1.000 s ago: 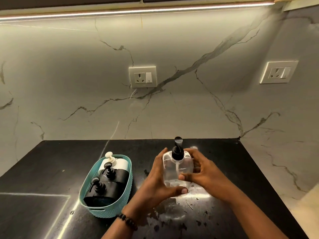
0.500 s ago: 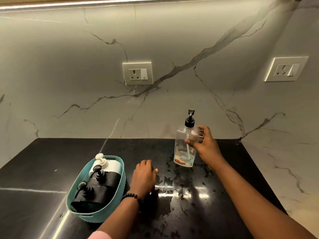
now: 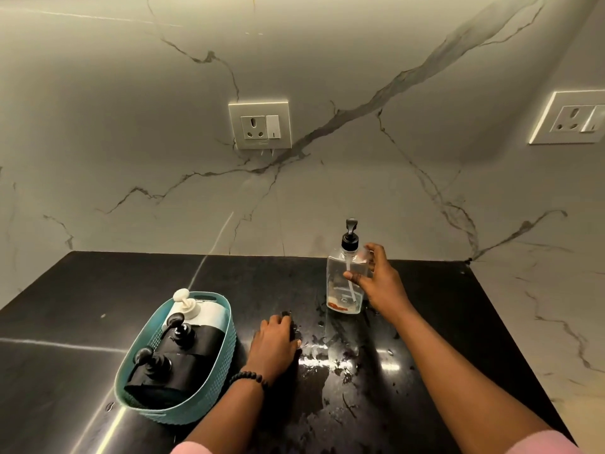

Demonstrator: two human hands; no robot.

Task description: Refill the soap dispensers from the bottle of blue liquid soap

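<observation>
A clear dispenser (image 3: 344,283) is held upright on the wet black counter (image 3: 98,290) near the wall.
It is gripped by the right hand (image 3: 381,283), thumb across the front, fingers (image 3: 373,249) behind; the left hand (image 3: 273,345) is laid flat, holding nothing, beside a teal basket (image 3: 226,348).

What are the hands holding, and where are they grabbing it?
The right hand holds the clear dispenser by its upper side, thumb in front and fingers behind. The left hand lies flat on the counter, holding nothing.
</observation>
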